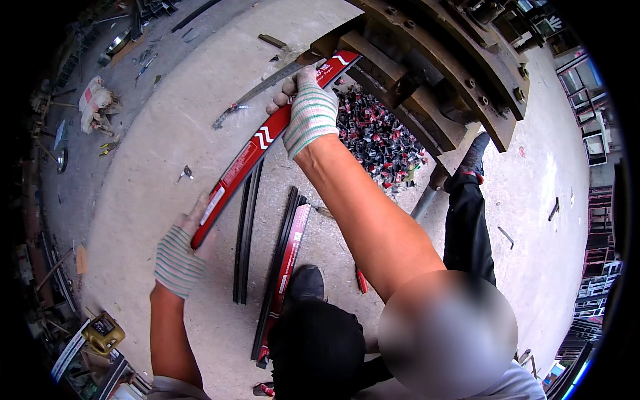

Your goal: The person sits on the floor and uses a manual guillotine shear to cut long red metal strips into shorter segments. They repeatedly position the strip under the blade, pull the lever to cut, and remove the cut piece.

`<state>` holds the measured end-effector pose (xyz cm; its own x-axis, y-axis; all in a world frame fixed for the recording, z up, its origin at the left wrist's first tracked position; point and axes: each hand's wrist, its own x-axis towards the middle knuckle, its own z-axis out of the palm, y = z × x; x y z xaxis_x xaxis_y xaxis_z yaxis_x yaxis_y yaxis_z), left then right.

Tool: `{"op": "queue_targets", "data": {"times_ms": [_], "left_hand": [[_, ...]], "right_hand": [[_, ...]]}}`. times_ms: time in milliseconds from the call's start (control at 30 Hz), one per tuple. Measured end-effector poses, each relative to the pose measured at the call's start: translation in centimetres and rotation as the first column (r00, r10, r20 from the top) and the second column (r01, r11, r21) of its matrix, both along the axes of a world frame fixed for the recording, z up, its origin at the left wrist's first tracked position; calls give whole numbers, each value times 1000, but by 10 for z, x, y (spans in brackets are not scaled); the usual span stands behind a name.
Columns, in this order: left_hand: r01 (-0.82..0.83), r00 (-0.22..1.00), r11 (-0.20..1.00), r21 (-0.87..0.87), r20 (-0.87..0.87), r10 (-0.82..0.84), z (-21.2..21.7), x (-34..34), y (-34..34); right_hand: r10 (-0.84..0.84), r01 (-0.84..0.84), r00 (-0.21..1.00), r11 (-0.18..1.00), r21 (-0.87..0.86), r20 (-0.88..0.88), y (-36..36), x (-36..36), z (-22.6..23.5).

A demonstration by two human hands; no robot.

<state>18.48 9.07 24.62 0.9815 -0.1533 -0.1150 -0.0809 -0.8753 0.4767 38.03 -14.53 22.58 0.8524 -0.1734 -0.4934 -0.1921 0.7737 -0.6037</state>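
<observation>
A long profile bar (250, 150) in red film with white print slants across the middle of the view. My left hand (181, 253), in a white knit glove with green stripes, is closed round its lower, near end. Farther up, my right hand (310, 110) in a matching glove grips the bar from above, fingers wrapped over its left edge. Just beyond the right hand, the bar's far end meets the edge of a heavy rusty machine (427, 73). Whether that end sits inside the machine or only touches it, I cannot tell.
Below the machine lies a heap of small black and red offcuts (380, 137). Dark profiles (248, 227) and a red-filmed profile (293, 250) rest on the floor by my shoe (307, 283). A red tool-like stick (361, 280) lies nearby. A yellow jug (105, 333) stands at the lower left.
</observation>
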Motion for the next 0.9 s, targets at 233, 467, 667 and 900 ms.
{"op": "queue_targets", "data": {"times_ms": [233,467,667,900], "left_hand": [[29,998,1000,9,47,-30,-24,5,10],[39,999,998,-54,32,-37,-45,1,8],[16,999,999,-29,49,-15,-49,10,15],[3,998,1000,-14,66,-2,-50,16,18]], "right_hand": [[-1,1,999,1000,6,38,-1,-4,-4],[25,-20,997,997,-68,69,-7,-10,-12],[43,-39,998,995,-90,51,-3,-8,-12],[37,-32,995,998,-55,93,-2,-5,-11]]}}
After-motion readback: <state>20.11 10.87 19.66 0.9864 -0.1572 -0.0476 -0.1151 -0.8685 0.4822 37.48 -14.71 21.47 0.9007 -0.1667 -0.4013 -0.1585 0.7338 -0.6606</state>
